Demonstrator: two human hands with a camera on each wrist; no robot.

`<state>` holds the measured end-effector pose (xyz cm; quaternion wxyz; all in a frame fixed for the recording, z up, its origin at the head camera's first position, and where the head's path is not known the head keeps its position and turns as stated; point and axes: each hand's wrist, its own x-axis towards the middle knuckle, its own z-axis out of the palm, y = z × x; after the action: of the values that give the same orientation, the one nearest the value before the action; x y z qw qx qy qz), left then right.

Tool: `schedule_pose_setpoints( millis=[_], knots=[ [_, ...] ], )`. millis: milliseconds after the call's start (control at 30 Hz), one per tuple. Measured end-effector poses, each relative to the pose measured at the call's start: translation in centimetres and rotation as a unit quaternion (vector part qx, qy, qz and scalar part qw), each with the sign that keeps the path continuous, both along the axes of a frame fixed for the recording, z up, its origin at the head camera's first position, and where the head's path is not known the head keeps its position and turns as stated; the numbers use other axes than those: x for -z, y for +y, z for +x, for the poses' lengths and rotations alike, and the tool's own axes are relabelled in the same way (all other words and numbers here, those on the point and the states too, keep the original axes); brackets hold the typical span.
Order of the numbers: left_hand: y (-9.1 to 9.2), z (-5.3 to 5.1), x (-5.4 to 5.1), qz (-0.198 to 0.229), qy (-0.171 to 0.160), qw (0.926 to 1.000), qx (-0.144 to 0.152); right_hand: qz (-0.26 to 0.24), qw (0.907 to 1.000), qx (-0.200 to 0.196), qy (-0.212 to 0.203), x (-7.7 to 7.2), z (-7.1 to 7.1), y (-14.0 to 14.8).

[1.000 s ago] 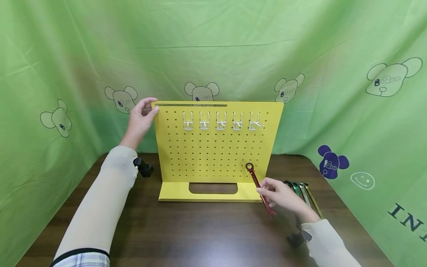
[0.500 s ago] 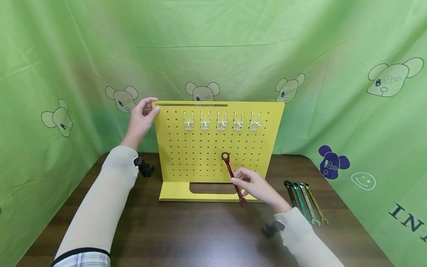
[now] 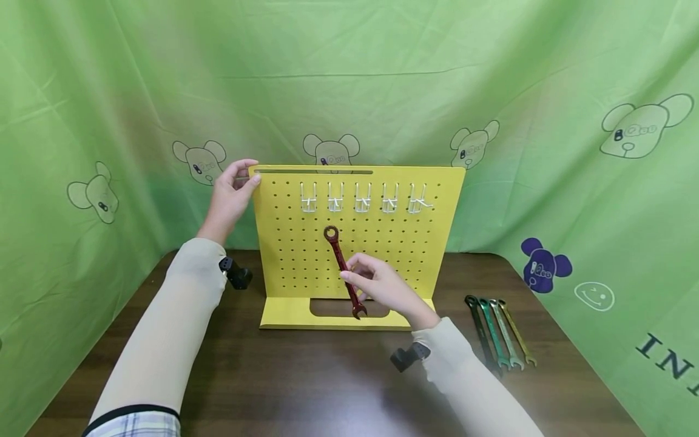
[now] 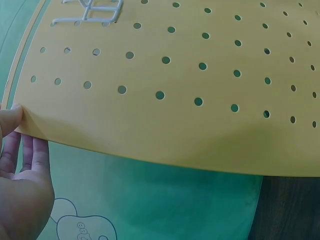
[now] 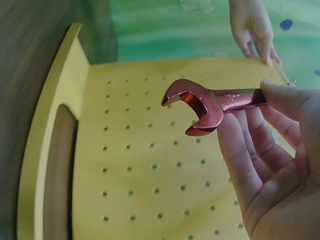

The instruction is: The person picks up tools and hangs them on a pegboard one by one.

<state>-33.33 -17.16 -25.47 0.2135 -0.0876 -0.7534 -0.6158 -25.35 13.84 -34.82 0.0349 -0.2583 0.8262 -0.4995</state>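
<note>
In the head view, a yellow pegboard [image 3: 349, 243] stands upright, with several white wire hooks [image 3: 363, 199] in a row near its top. My left hand [image 3: 228, 197] grips the board's upper left corner, thumb on the front face [image 4: 7, 120]. My right hand [image 3: 382, 285] pinches a red wrench [image 3: 342, 261] by its handle before the lower middle of the board, ring end up and to the left. In the right wrist view the open jaw end of the red wrench [image 5: 200, 107] sticks out past the fingers.
Several wrenches, black, green [image 3: 494, 334], silver [image 3: 508, 337] and gold [image 3: 519, 334], lie side by side on the brown table [image 3: 306, 376] at the right. Green printed cloth [image 3: 382, 97] hangs behind and on both sides.
My right hand has carried the red wrench left and a little upward across the front of the board, away from the other wrenches. My left hand stays at the corner.
</note>
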Motion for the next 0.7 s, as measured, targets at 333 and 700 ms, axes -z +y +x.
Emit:
schedule_pose_setpoints(
  millis=[333,700],
  knots=[
    [-0.1,0.2,0.0,-0.005,-0.001,1.0000,-0.003,-0.018,0.9996,-0.007,0.022,-1.5,-0.5,-2.7],
    [-0.1,-0.1,0.1,-0.006,0.004,1.0000,0.000,-0.030,0.9994,0.002,0.014,-2.8,-1.8,-4.3]
  ],
)
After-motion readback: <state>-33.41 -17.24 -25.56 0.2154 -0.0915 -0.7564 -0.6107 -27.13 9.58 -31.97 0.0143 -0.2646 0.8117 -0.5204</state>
